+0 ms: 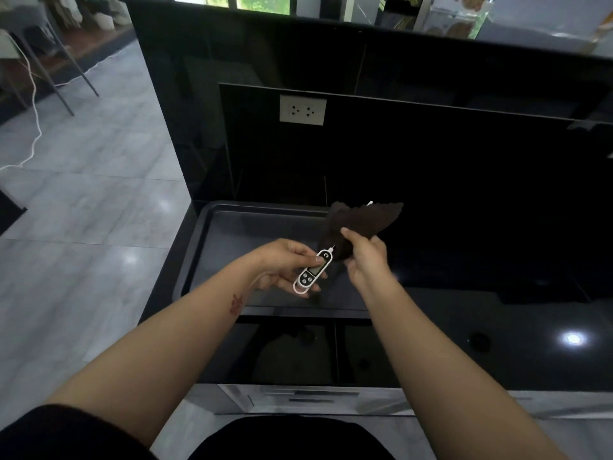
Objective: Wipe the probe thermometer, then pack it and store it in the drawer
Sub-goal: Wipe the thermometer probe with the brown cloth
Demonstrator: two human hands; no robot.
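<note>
Left hand (285,265) pinches white digital probe thermometer (312,272); right hand (363,257) grips dark brown cloth (360,220) around probe; best drawn tipward, firmly.

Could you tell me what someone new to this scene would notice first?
First the white thermometer, bright against the dark counter, held in the left hand above a black tray. Next the brown cloth that the right hand grips around the probe, whose tip pokes out at the far end. Behind, a white socket stands out on the black back panel.
</note>
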